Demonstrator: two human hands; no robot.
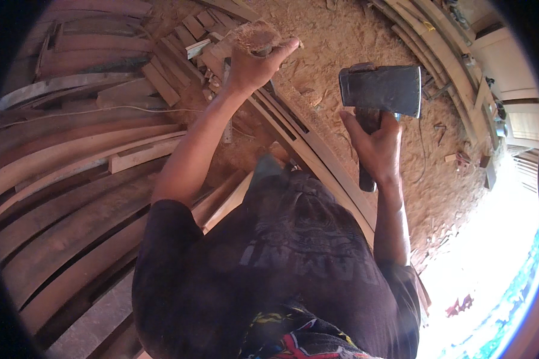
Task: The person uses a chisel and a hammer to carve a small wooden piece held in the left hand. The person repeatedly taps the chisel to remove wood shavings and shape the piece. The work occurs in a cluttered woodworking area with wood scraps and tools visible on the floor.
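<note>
My right hand [378, 146] is closed round the dark handle of a hatchet [380, 90]. Its broad, dark metal head stands up above my fingers, with the bright cutting edge toward the right. Raised ahead and to the left, my left hand [245, 73] grips a rough brown piece of wood [256, 37]. The top end of that piece looks worn and rounded; its lower part is hidden by my hand. Hatchet and wood are apart, with the sawdust-covered ground showing between them.
Long planks [72, 209] lie stacked along the left. Narrow boards [317, 149] run diagonally in front of me, beside short offcuts [161, 81]. Sawdust [323, 30] covers the ground ahead. More lengths of timber [443, 42] lie at the far right, and bright daylight comes in at right.
</note>
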